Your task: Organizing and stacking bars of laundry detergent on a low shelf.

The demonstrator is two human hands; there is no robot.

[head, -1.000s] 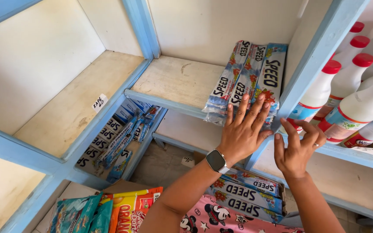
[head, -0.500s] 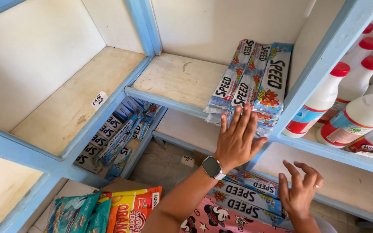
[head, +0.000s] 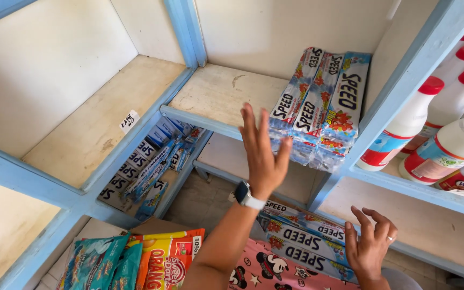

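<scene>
A stack of blue-and-white sachet packs stands on edge at the right end of a pale wooden shelf, leaning against the blue upright. My left hand, with a smartwatch on the wrist, is raised flat with fingers apart at the stack's left side, just touching or nearly touching it. My right hand, wearing a ring, hovers low with fingers spread and curled over more of the same packs, which lie flat on a pink patterned surface. Neither hand holds anything.
White bottles with red caps fill the shelf to the right. Blue sachet strips lie in a lower left compartment. Orange and teal snack bags sit at the bottom left. The blue shelf frame divides the compartments.
My right hand dropped from the shelf edge down to the packs lying below. My left hand slid from the front of the stack to its left side.
</scene>
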